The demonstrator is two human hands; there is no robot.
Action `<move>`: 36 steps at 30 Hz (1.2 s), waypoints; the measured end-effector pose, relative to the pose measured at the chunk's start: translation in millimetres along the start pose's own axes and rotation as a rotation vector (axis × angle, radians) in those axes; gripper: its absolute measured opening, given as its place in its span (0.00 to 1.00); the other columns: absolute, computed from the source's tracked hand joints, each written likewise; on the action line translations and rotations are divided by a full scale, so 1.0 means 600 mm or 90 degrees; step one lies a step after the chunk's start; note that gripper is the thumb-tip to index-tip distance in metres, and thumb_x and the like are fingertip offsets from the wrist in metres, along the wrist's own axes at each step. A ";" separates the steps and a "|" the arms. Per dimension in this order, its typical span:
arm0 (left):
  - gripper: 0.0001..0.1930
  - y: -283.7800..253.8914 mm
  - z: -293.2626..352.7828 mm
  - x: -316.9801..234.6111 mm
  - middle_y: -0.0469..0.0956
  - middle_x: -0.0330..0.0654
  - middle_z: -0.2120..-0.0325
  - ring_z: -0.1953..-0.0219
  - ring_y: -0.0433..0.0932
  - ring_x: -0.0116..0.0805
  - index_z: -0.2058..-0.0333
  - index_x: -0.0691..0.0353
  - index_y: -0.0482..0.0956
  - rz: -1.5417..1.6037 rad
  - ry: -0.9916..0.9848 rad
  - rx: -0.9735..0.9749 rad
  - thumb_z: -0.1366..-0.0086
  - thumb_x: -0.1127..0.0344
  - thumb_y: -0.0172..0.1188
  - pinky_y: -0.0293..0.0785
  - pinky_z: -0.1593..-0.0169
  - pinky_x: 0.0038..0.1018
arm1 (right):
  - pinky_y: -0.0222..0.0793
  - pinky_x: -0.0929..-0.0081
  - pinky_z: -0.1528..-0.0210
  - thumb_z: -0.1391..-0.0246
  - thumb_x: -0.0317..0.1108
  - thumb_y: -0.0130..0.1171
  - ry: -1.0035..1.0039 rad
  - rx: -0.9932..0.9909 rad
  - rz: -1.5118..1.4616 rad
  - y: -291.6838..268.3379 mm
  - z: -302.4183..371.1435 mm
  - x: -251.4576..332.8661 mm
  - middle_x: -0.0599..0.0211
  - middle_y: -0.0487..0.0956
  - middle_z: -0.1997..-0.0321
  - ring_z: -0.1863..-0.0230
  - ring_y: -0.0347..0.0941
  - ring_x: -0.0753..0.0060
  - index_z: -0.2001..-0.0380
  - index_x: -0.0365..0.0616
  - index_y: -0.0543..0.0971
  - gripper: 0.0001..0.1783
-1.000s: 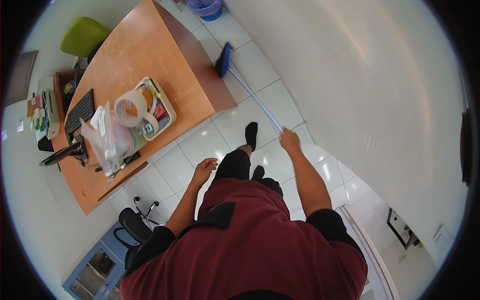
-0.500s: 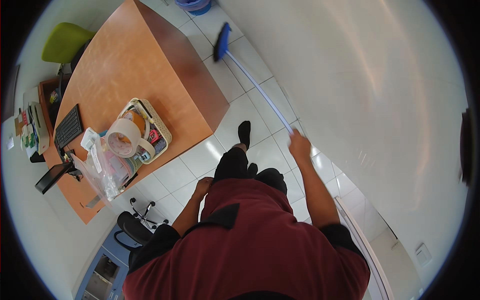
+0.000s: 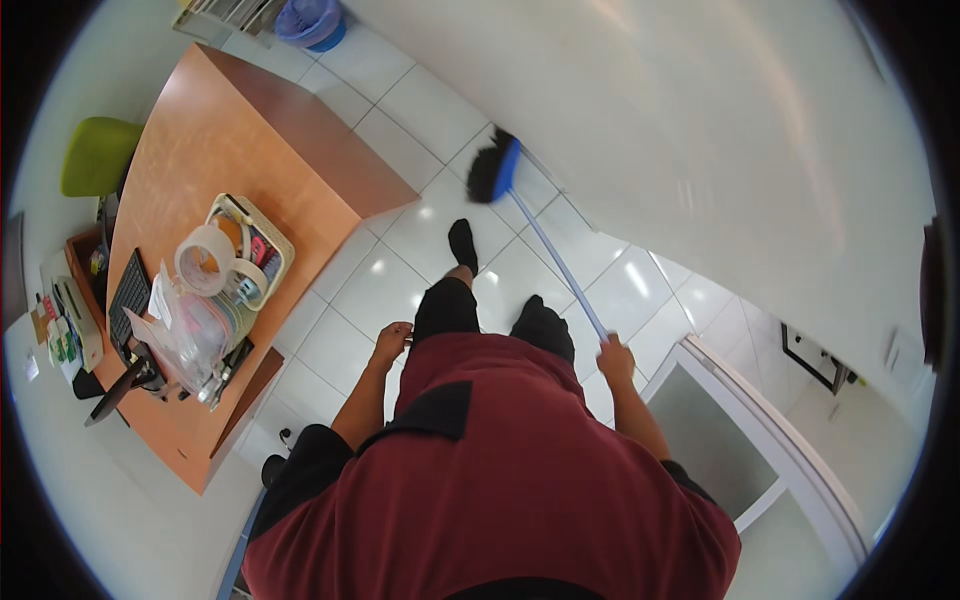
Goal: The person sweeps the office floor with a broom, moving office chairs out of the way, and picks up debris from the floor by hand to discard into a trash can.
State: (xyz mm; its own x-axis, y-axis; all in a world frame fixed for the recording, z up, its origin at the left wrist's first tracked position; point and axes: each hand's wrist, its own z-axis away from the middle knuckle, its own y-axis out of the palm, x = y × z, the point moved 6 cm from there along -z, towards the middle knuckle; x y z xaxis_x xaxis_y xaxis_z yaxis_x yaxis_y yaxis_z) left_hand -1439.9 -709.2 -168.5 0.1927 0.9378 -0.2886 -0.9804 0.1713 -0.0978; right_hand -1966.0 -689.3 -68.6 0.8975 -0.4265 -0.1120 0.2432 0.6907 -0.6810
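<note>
In my right hand (image 3: 616, 358), closed round the end of its pale shaft, is a broom (image 3: 552, 250). The broom's blue head with black bristles (image 3: 494, 168) is out ahead, over the white tiles beside the wall's base; whether the bristles touch the floor I cannot tell. My left hand (image 3: 392, 342) hangs beside my left thigh with its fingers curled. What it holds, if anything, cannot be made out. My dark-socked left foot (image 3: 461, 247) is on the tiles, ahead of the right one.
Left of me stands a wooden desk (image 3: 240, 130) with a basket of tape rolls (image 3: 272, 240), plastic bags and a keyboard (image 3: 130, 292). Past its far end is a blue bin (image 3: 312, 22). A white wall (image 3: 720, 130) runs along the right, and a white-framed glass door (image 3: 720, 430) stands near my right arm.
The broom head has moved right and nearer to me, its bristles turned more to the left. The desk now lies farther left in view, and more of the glass door shows.
</note>
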 end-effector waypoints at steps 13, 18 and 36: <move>0.19 0.139 0.040 0.081 0.82 0.51 0.65 0.61 0.80 0.41 0.57 0.67 0.79 -0.385 0.203 -0.068 0.38 0.56 0.55 0.74 0.57 0.32 | 0.71 0.48 0.66 0.38 0.44 0.45 -0.135 -0.130 -0.136 0.086 0.102 -0.147 0.49 0.79 0.75 0.70 0.77 0.43 0.60 0.48 0.75 0.14; 0.21 0.188 0.103 0.097 0.82 0.49 0.65 0.61 0.80 0.40 0.57 0.66 0.79 -0.470 0.232 -0.046 0.38 0.53 0.56 0.74 0.56 0.31 | 0.74 0.55 0.59 0.44 0.44 0.52 -0.076 -0.055 -0.187 0.211 0.036 -0.226 0.54 0.81 0.66 0.61 0.78 0.49 0.62 0.46 0.78 0.15; 0.19 0.332 0.031 0.030 0.82 0.48 0.66 0.62 0.80 0.41 0.59 0.64 0.80 -0.569 0.301 0.005 0.40 0.54 0.56 0.74 0.56 0.32 | 0.70 0.49 0.57 0.39 0.45 0.46 0.443 0.065 -0.351 0.521 0.783 -0.587 0.52 0.80 0.64 0.59 0.75 0.43 0.61 0.50 0.79 0.16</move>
State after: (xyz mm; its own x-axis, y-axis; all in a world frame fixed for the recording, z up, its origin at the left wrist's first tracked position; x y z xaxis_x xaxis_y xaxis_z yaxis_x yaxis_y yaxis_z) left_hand -1632.5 -652.7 -175.6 0.8522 0.2497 -0.4598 -0.4683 0.7560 -0.4574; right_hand -2033.2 -48.8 97.8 0.2254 -0.9480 -0.2246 0.6353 0.3178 -0.7038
